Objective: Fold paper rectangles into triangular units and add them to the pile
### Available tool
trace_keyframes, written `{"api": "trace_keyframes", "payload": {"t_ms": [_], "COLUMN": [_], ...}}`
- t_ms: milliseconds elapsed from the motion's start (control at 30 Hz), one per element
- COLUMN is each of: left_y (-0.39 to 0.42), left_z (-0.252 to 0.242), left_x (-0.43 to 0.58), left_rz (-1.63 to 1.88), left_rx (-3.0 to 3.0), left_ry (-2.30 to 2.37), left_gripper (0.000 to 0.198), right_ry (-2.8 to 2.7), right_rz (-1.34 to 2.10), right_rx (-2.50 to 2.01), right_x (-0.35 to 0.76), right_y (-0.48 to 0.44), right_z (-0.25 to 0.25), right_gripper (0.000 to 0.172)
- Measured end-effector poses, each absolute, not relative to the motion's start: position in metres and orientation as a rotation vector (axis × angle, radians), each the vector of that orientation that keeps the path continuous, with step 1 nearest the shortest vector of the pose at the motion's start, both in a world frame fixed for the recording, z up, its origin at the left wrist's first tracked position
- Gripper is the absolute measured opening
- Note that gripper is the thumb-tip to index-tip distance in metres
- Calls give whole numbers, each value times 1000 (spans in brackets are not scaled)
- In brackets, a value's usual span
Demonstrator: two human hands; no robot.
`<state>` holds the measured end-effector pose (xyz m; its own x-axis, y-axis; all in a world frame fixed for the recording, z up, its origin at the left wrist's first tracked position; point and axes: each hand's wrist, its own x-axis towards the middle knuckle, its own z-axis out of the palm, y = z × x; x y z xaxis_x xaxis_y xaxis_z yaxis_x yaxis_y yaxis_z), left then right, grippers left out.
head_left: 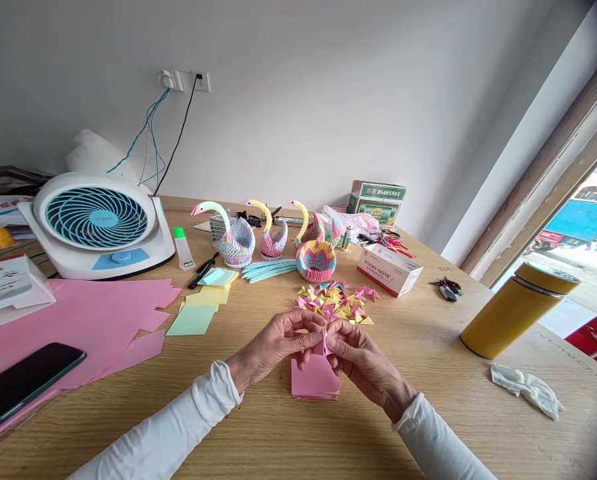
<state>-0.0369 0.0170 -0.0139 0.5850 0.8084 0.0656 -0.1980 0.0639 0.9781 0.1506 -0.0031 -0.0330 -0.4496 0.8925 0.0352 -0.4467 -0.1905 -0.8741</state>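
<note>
Between the fingertips of both hands is a small folded piece of pink paper [322,345], held upright. My left hand [288,339] pinches it from the left, and my right hand [357,351] pinches it from the right. Right below them lies a stack of pink paper sheets [314,380], with a yellowish edge showing at its bottom. Just beyond my fingers spreads a pile of folded paper triangles [351,305] in pink and yellow. Behind that pile stands a round bowl-like paper piece [316,260] built of many folded units.
Several paper swans [237,243] stand farther back near pale blue strips [269,269]. A sticky note box [389,270], keys [447,289], a yellow bottle [513,313] and a crumpled tissue [525,388] lie rightward. Leftward are a fan [98,223], pink sheets [103,313] and a phone [25,387].
</note>
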Motion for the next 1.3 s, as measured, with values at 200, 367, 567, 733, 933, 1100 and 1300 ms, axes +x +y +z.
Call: {"api": "trace_keyframes", "payload": {"t_ms": [200, 367, 567, 733, 933, 1100, 1300], "left_y": [14, 12, 10, 7, 4, 6, 10], "left_z": [-18, -19, -21, -23, -15, -10, -15], "left_x": [-35, -33, -24, -21, -27, -30, -30], "left_rz": [794, 873, 1068, 1175, 1128, 1044, 932], "left_rx": [1144, 1037, 985, 1178, 1492, 1606, 1467], "left_ry": [542, 523, 598, 711, 833, 844, 795], "left_gripper": [25, 23, 25, 26, 26, 29, 37], "right_ry": [-1010, -1054, -1235, -1356, -1503, -1652, -1482], "right_rz": [1847, 1803, 1471, 1203, 958, 783, 968], "right_rx": [-588, -574, -773, -962, -1065, -1101, -1025], "right_x": [145, 139, 129, 124, 137, 145, 143], "right_y": [-5, -7, -16, -15, -10, -11, -7], "right_z": [-38, -39, -34, -34, -37, -34, -38], "right_gripper": [14, 16, 31, 35, 30, 23, 29]}}
